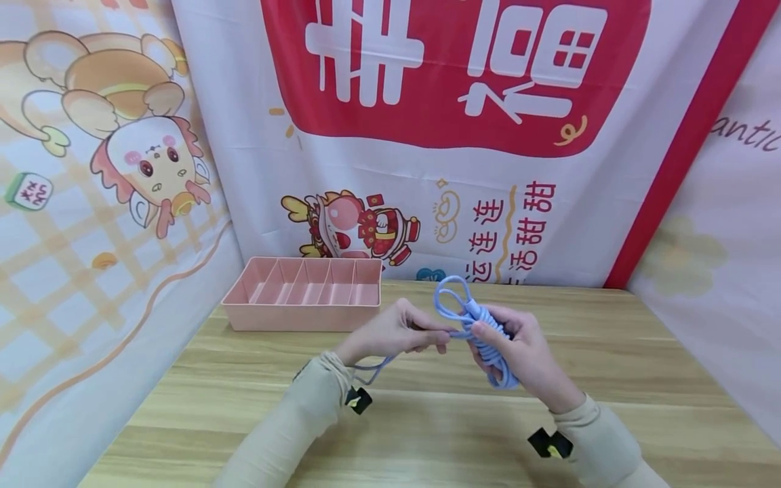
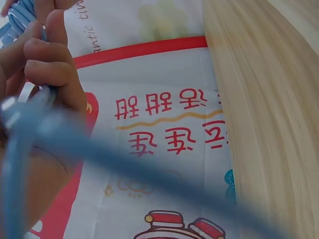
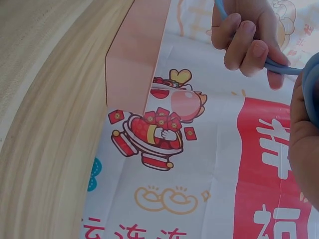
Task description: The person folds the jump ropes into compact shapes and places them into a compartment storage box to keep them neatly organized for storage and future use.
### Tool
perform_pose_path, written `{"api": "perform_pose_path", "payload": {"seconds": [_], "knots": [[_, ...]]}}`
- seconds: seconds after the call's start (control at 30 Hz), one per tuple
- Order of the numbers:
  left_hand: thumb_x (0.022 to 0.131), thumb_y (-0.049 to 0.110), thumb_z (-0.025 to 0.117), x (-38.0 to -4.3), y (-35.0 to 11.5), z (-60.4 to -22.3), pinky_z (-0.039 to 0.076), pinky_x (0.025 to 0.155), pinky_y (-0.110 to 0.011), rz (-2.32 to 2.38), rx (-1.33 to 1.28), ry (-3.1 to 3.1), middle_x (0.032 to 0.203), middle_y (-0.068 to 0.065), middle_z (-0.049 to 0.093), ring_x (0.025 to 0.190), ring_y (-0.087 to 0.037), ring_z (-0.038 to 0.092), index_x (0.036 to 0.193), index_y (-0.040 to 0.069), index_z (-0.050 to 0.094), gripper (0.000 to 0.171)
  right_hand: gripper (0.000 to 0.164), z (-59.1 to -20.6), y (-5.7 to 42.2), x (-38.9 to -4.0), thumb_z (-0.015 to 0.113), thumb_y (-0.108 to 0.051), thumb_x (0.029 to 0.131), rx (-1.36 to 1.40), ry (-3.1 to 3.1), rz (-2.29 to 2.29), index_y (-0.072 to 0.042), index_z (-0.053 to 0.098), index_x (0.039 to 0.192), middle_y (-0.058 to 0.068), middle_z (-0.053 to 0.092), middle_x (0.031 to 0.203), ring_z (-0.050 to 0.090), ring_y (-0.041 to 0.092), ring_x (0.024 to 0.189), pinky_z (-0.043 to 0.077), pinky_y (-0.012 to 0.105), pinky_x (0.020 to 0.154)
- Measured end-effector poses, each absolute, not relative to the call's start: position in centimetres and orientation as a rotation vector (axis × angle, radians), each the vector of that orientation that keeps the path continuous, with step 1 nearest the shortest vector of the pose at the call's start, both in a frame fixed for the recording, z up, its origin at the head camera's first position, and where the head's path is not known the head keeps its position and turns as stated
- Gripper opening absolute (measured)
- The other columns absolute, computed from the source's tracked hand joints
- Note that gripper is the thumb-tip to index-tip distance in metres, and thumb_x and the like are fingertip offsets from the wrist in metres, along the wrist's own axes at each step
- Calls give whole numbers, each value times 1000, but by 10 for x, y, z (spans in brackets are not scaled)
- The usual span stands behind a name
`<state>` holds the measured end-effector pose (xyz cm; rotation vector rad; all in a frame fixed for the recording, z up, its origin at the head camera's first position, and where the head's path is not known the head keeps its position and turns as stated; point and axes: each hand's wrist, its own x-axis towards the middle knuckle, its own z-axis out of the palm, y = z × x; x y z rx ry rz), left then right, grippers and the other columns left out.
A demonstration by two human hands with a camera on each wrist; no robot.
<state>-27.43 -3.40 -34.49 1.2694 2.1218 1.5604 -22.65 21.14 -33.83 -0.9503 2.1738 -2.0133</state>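
Gripping the blue rope bundle (image 1: 490,355) in the right hand (image 1: 521,344), right of centre in the head view, and pinching a strand (image 1: 459,334) with the left hand (image 1: 399,331), thumb to forefinger, nearer centre. Hard to tell from the blurred left-wrist view whether winding on or paying out. Either way, best to keep the strand lightly taut, hold the bundle snug without crushing, and mind the slack cord (image 1: 384,364) at lower centre.
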Motion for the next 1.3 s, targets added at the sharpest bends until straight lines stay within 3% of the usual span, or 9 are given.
{"api": "perform_pose_path", "payload": {"seconds": [0.2,0.43,0.63,0.87,1.07,1.23,1.3], "knots": [[92,18,73,-277,-37,-348,38,49,-24,1558,1250,2253,73,3,68,56,-12,43,93,9,80,11,23,-339,213,-226,56,-9,101,-1040,2211,-1895,-1,64,122,17,61,75,55,23,51,47,37,38],[88,21,77,-279,-39,-348,32,46,-24,1580,1228,2353,72,5,70,52,-12,38,99,16,81,12,22,-337,217,-227,58,-7,100,-1064,2226,-1813,-1,64,121,15,62,75,56,23,51,47,38,36],[88,12,76,-281,-41,-346,36,50,-23,1583,1334,2385,71,3,67,58,-10,46,94,9,80,8,17,-335,221,-229,60,-8,99,-1074,2260,-1736,-4,68,114,14,62,73,56,22,51,48,39,37],[85,20,80,-278,-40,-345,47,55,-25,1488,1456,2534,77,13,69,61,-7,54,93,13,81,10,14,-333,223,-230,65,-20,97,-1032,2373,-1473,-12,71,107,8,64,73,59,21,53,52,36,43],[82,8,81,-270,-37,-338,53,64,-25,1471,1591,2596,84,7,72,72,-3,63,96,9,80,15,8,-331,224,-233,65,-17,97,-1151,2325,-1401,-13,71,102,5,63,70,57,16,50,51,34,41],[80,10,83,-264,-32,-335,52,62,-20,1377,1689,2569,85,6,72,74,1,62,94,8,80,15,6,-331,223,-231,66,-19,97,-1234,2265,-1286,-15,70,98,-1,61,67,55,10,48,48,30,38],[79,12,84,-263,-30,-336,50,59,-18,1322,1746,2564,83,6,72,71,3,61,92,9,80,13,10,-333,223,-230,67,-21,97,-1240,2270,-1224,-17,71,104,-3,61,68,54,8,47,47,28,37]]}}
